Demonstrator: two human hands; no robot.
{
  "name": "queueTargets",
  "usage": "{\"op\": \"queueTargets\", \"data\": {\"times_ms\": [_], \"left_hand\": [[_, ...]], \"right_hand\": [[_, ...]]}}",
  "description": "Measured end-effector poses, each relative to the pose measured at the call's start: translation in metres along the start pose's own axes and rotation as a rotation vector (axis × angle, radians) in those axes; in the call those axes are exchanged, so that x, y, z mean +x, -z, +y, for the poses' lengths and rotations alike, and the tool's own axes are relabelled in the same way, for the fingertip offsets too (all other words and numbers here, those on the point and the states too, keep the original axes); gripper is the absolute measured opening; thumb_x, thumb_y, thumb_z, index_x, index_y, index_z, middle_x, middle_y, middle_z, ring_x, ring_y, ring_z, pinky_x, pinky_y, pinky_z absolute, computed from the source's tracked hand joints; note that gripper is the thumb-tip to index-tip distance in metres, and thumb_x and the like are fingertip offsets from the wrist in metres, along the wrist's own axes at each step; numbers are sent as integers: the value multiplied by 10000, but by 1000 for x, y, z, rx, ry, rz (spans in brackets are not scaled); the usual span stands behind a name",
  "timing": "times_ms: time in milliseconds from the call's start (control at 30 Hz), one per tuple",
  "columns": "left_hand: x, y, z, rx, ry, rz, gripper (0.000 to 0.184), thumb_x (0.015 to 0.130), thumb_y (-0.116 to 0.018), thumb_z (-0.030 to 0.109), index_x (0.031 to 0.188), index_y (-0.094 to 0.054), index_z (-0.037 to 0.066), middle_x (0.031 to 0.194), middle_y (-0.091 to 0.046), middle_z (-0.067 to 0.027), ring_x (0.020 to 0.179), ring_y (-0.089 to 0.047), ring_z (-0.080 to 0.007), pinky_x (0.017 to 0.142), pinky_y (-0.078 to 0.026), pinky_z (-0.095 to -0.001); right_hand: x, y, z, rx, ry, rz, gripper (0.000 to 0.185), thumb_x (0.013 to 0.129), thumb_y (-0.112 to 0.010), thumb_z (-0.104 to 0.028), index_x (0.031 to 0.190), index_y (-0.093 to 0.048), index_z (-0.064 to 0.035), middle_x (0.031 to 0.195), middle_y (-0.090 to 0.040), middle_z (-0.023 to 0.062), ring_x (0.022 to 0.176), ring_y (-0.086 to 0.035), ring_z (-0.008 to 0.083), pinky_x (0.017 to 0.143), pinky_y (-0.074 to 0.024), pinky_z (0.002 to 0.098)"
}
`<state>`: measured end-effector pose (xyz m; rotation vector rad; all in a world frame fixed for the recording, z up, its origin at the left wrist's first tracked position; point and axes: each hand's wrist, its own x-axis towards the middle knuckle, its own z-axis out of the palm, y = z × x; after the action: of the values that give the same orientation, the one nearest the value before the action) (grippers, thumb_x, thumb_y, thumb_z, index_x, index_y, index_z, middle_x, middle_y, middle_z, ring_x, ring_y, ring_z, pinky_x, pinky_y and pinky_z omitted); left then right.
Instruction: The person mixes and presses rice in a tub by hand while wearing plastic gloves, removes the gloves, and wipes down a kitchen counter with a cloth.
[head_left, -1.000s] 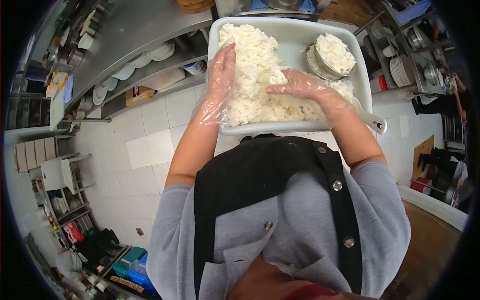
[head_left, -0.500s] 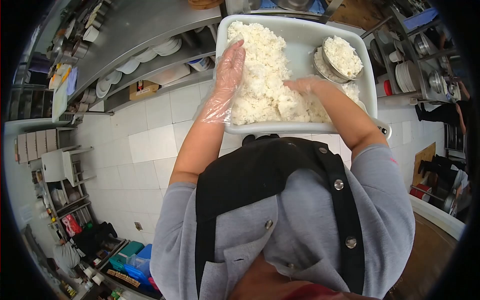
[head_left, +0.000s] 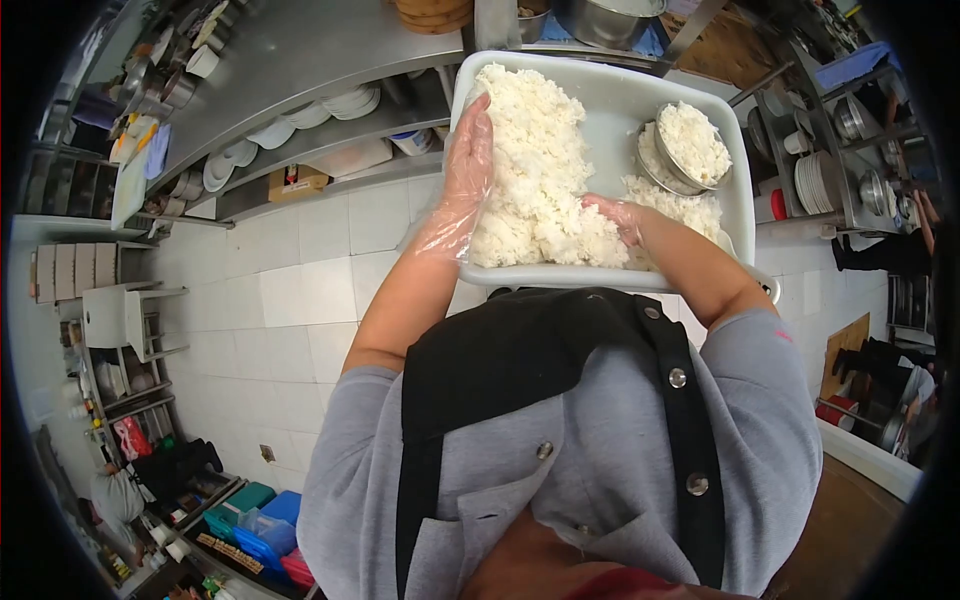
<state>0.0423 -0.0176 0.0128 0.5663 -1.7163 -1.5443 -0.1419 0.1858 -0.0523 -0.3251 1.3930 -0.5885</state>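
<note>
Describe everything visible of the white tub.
The white tub is upright, open, rectangular, plastic-looking, with rounded corners and a rim. Cooked rice lies along its left and near sides; stacked metal bowls stand at right. The left hand reaches over its left rim, the right hand over its near rim. Its support is hidden.

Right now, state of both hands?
Left clear-gloved hand: open, against white cooked rice.
Right clear-gloved hand: touching that rice; open or closed, cannot tell.
</note>
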Motion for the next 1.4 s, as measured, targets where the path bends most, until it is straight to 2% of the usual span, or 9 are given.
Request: {"op": "queueTargets", "data": {"times_ms": [200, 333, 467, 567, 633, 1100, 1167, 1267, 1400], "left_hand": [[-5, -3, 14, -140, 91, -37, 488, 1007, -401, 373, 1368, -437, 47, 1370, -453, -164, 1274, -412, -234, 1080, -282, -324], [-5, -2, 23, -8, 0, -90, 553, 992, -409, 427, 1388, -406, 40, 1419, -401, -144, 1320, -358, -244, 1102, -256, -335], [0, 0, 7, 138, -96, -81, 539, 990, -431, 402, 1389, -409, 41, 1421, -391, -182, 1339, -339, -273, 1109, -241, -347], [12, -4, 16, 38, -114, -34, 537, 992, -425, 400, 1386, -413, 36, 1419, -395, -182, 1353, -321, -278, 1110, -240, -358], [23, -4, 1, 15, -37, -52, 528, 992, -424, 389, 1384, -417, 35, 1430, -385, -185, 1360, -310, -292, 1116, -228, -370], [64, -22, -36, 541, -52, -151, 523, 982, -381, 415, 1392, -427, 95, 1469, -330, -200, 1395, -209, -386, 1149, -123, -426], [66, -16, -32, 445, -68, -189, 519, 981, -384, 433, 1364, -465, 92, 1449, -369, -189, 1390, -220, -390, 1144, -150, -432], [68, -9, -16, 350, 17, -188, 482, 977, -418, 420, 1333, -506, 106, 1422, -408, -190, 1382, -239, -392, 1140, -171, -438], [69, 2, -23, 966, -151, -348, 479, 951, -488, 379, 1347, -488, 110, 1414, -417, -194, 1375, -252, -403, 1138, -172, -459]], "right_hand": [[-4, 4, -26, 641, 239, -244, 618, 879, -534, -540, 1392, -415, -217, 1312, -548, 98, 1191, -535, 265, 999, -425, 449], [-26, -18, -81, 554, 467, -160, 682, 886, -509, -555, 1405, -393, -127, 1319, -542, 103, 1174, -546, 276, 1010, -413, 443], [-30, -51, -136, 121, 441, 400, 660, 888, -560, -503, 1418, -387, -150, 1442, -371, 189, 1310, -390, 316, 1062, -343, 423], [16, -61, -138, -40, 762, 497, 566, 876, -602, -439, 1385, -445, -248, 1438, -337, 232, 1338, -326, 344, 1068, -319, 445], [48, -66, -135, -672, 1117, 1035, 546, 856, -621, -349, 1358, -482, -186, 1363, -404, 262, 1296, -367, 388, 1058, -323, 466], [67, -58, -166, -1098, 827, 1151, 474, 898, -468, -248, 1351, -476, -107, 1411, -428, 156, 1350, -328, 316, 1123, -220, 420], [59, -37, -195, -1478, 693, 594, 425, 887, -484, -270, 1269, -561, -98, 1312, -535, 150, 1269, -450, 274, 1067, -319, 400], [-20, -61, -216, -1220, 339, 600, 384, 877, -490, -288, 1175, -620, -83, 1209, -601, 170, 1134, -565, 272, 963, -423, 402], [-82, -70, -184, -1001, 388, 682, 412, 859, -511, -343, 1133, -625, -58, 1181, -612, 177, 1064, -596, 325, 899, -463, 400]]}}
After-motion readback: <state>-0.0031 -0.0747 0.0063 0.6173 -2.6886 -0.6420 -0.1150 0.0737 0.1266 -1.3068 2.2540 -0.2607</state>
